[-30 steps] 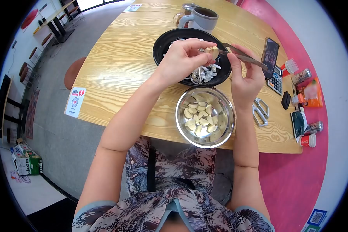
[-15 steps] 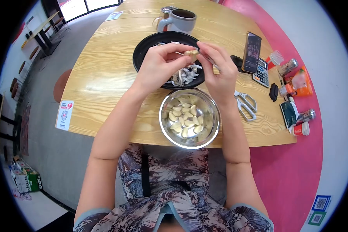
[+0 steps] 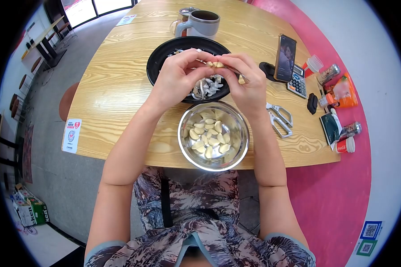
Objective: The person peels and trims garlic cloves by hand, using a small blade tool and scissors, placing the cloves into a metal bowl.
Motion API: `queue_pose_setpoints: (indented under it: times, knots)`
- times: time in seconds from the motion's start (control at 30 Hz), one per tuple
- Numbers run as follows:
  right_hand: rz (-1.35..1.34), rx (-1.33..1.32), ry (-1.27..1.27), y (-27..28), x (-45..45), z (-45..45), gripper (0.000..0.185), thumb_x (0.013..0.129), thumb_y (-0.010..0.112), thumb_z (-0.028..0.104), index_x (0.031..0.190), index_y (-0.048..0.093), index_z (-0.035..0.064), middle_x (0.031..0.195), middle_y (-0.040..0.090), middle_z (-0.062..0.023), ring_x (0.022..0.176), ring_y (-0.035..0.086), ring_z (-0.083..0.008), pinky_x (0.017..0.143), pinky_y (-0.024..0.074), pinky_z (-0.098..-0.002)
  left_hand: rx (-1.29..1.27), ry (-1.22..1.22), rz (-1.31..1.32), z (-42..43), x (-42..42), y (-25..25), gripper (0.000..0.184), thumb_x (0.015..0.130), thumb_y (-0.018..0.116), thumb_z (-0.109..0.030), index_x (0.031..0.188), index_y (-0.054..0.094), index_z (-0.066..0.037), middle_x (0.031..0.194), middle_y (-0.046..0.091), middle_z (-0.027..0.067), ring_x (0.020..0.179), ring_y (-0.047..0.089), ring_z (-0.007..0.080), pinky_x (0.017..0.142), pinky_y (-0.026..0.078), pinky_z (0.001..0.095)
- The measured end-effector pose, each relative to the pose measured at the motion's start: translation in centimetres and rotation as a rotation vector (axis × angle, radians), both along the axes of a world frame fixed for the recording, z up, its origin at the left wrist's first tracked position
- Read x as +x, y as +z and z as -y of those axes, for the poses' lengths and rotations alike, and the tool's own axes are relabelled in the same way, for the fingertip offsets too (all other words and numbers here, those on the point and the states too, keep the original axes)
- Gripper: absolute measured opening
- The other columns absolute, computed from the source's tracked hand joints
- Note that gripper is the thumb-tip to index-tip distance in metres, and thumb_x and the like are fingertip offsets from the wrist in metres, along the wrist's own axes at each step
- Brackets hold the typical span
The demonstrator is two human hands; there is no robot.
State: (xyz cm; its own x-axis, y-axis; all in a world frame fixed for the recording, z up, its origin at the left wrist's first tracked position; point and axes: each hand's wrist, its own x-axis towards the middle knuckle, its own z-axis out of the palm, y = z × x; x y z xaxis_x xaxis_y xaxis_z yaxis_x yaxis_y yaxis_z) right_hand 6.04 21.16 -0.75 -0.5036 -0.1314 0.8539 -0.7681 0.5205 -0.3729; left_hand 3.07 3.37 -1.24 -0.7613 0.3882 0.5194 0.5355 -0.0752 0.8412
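Observation:
Above a black plate (image 3: 153,66) with white peelings (image 3: 206,89), both hands meet at a small piece of garlic (image 3: 214,64). My left hand (image 3: 179,76) pinches it from the left. My right hand (image 3: 245,80) has its fingertips on the garlic's other side; a knife, mostly hidden by the fingers, is also in that hand. Just below the plate, near the table edge, a steel bowl (image 3: 240,149) holds several peeled garlic cloves (image 3: 211,133).
Scissors (image 3: 280,120) lie right of the bowl. Beyond them are a propped phone (image 3: 285,58), a calculator (image 3: 297,82), a black case (image 3: 312,103), jars and paper cups (image 3: 313,64). A grey mug (image 3: 203,24) stands behind the plate on the wooden table (image 3: 116,80).
My right hand has turned inward and met my left hand at the garlic; the knife, plainly visible earlier, is now mostly hidden. The view has shifted, moving the table items leftward.

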Motion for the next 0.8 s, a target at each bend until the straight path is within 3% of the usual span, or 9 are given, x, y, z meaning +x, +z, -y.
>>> queue_pose_setpoints:
  times: [0.33, 0.43, 0.6, 0.8]
  knots:
    - [0.066, -0.073, -0.003, 0.0, 0.2, 0.3, 0.013, 0.080, 0.068, -0.005, 0.093, 0.067, -0.0014, 0.090, 0.066, -0.0118, 0.077, 0.069, -0.0233, 0.067, 0.0550, -0.0304, 0.037, 0.034, -0.031, -0.3, 0.3, 0.0, 0.019, 0.090, 0.061, 0.004, 0.109, 0.063, 0.002, 0.096, 0.068, 0.0055, 0.088, 0.067, 0.0094, 0.074, 0.053, 0.0220]
    - [0.194, -0.161, 0.063, 0.0, 0.5, 0.2, 0.013, 0.083, 0.067, -0.004, 0.095, 0.067, -0.0020, 0.091, 0.066, -0.0109, 0.079, 0.070, -0.0200, 0.069, 0.0563, -0.0287, 0.028, 0.028, 0.006, -0.2, 0.6, 0.5, 0.020, 0.090, 0.061, 0.003, 0.110, 0.063, 0.002, 0.096, 0.068, 0.0054, 0.088, 0.067, 0.0097, 0.075, 0.054, 0.0226]
    - [0.216, -0.149, 0.070, -0.2, 0.0, 0.1, 0.015, 0.083, 0.068, -0.004, 0.098, 0.067, -0.0030, 0.094, 0.067, -0.0105, 0.082, 0.070, -0.0184, 0.072, 0.0566, -0.0276, 0.076, -0.050, 0.054, 0.1, 1.0, 0.8, 0.021, 0.092, 0.061, 0.000, 0.112, 0.062, 0.001, 0.099, 0.068, 0.0060, 0.089, 0.067, 0.0122, 0.082, 0.057, 0.0248]
    - [0.250, -0.231, 0.085, -0.2, 0.2, 0.0, 0.013, 0.082, 0.069, -0.004, 0.096, 0.069, -0.0030, 0.095, 0.067, -0.0102, 0.083, 0.070, -0.0173, 0.074, 0.0564, -0.0267, 0.073, -0.110, 0.105, 0.0, -0.5, -0.1, 0.020, 0.094, 0.060, -0.002, 0.113, 0.062, 0.003, 0.103, 0.065, 0.0059, 0.091, 0.067, 0.0120, 0.082, 0.057, 0.0255]
